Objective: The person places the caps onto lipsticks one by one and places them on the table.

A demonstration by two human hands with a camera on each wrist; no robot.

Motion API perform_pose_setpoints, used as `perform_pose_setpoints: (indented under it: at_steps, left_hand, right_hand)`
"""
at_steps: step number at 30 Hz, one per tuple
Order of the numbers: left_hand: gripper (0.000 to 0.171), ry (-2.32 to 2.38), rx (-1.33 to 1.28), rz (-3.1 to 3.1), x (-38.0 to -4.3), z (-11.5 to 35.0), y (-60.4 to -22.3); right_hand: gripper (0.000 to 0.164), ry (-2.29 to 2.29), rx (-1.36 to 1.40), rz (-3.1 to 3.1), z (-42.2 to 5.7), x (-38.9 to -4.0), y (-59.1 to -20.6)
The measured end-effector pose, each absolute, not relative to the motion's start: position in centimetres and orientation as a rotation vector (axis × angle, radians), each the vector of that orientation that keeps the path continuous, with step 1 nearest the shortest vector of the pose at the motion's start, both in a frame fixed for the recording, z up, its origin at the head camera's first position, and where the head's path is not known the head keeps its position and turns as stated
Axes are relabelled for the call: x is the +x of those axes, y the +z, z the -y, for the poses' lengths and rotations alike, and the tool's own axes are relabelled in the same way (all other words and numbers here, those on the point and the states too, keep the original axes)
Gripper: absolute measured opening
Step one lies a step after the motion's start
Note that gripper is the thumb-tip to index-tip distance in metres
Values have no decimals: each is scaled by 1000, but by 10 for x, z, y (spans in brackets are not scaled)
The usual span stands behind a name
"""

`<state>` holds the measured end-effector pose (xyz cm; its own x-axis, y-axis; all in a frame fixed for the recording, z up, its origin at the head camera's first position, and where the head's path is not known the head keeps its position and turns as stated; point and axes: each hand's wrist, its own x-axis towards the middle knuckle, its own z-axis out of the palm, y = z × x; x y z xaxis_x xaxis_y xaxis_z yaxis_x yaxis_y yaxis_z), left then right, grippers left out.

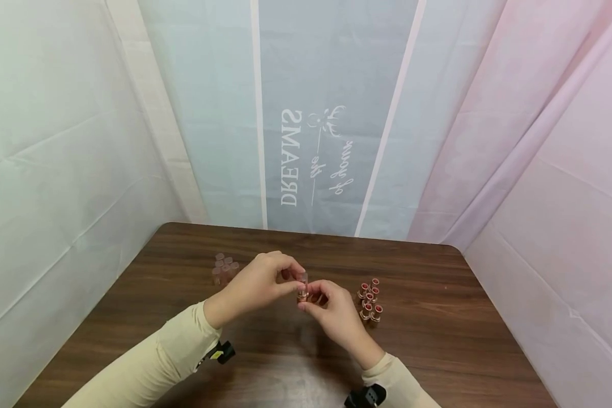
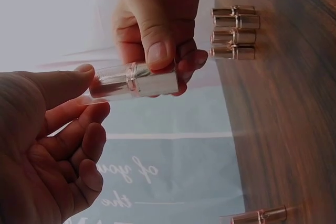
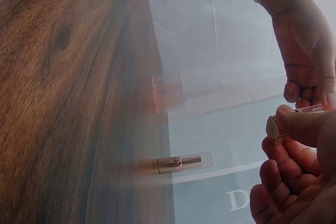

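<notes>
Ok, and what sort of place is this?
Possibly a makeshift booth for filming or tabletop work; I can't be sure. A brown table has fabric hung on three sides, and mirrored lettering marks the back panel.

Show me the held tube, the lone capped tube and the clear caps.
Held tube (image 2: 133, 80), left wrist view: its collar.
Lone capped tube (image 3: 181, 163), right wrist view: metallic middle.
Clear caps (image 1: 226, 270), head view: a cap mid-group.

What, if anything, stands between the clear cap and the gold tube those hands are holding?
Nothing visible does: the left hand holds the clear cap around the upper part of the gold tube, which the right hand grips. I can't tell whether it's fully seated.
</notes>
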<state>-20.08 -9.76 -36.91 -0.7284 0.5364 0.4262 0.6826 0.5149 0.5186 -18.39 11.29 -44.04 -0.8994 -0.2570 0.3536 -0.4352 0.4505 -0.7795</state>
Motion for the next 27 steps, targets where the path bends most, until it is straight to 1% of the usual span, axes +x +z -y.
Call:
perform_pose_setpoints:
  at_steps: [3,10,15,23,27]
  left_hand:
    - [17,-1006,-1040,2540,-199,99,-372]
    - [29,-992,-975,2527,-193,116,-385]
    - [27,-981,-870,2565,-191,139,-390]
    - [23,-1115,-677,2598,-192,175,-397]
    - [21,-1122,-612,2619,-196,188,-400]
  right_hand:
    - [22,1440,632,2526,-114,-184,-440]
    - [25,1435,643,2542,-116,-186,-440]
    - [23,1460,595,2556,-119,-187,-439]
    - [22,1446,571,2559,-123,-193,-443]
    - [21,1457,552,2559,-124,-196,-446]
